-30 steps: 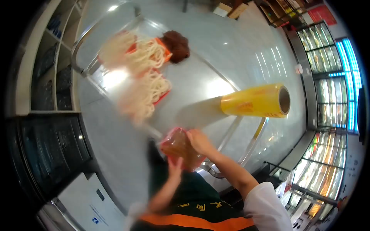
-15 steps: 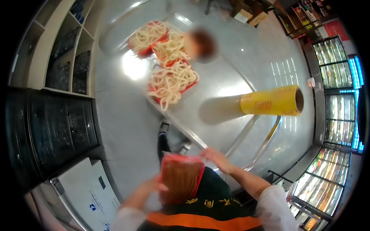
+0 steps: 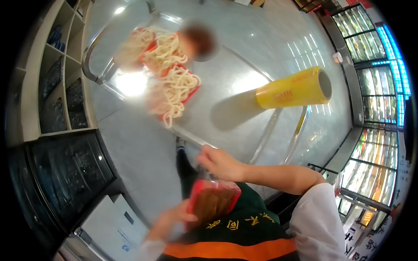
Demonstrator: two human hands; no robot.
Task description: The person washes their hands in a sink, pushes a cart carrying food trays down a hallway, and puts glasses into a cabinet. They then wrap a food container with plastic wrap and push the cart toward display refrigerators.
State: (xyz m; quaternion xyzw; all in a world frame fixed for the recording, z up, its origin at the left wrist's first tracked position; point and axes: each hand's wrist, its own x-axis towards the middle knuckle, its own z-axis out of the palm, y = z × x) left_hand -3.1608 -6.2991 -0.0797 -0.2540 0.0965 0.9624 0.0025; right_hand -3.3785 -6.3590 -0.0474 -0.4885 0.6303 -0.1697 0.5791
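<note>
My left hand (image 3: 176,215) grips the left side of a red tray (image 3: 237,193) close to my apron, thumb over the rim. Brown food (image 3: 213,202) fills the tray, under what looks like clear film; its exact kind is not plain. My right hand (image 3: 220,163) is closed just above the tray's far edge, and a bit of clear plastic film (image 3: 208,174) shows between the fingers and the tray. A large yellow roll of cling film (image 3: 291,90) lies on the metal table (image 3: 217,113). Several red trays heaped with thick white noodles (image 3: 180,80) stand at the table's far left.
Shelves with dark bags (image 3: 65,78) line the left side, above black drawers (image 3: 69,169). A white box-like appliance (image 3: 115,230) is at lower left. Lit glass-door fridges (image 3: 374,87) run along the right. A round brown blur (image 3: 198,41) covers part of the far table.
My right hand has moved left and closed above the tray's far edge. The tray has shifted slightly right and down, still in my left hand. The view has turned a little.
</note>
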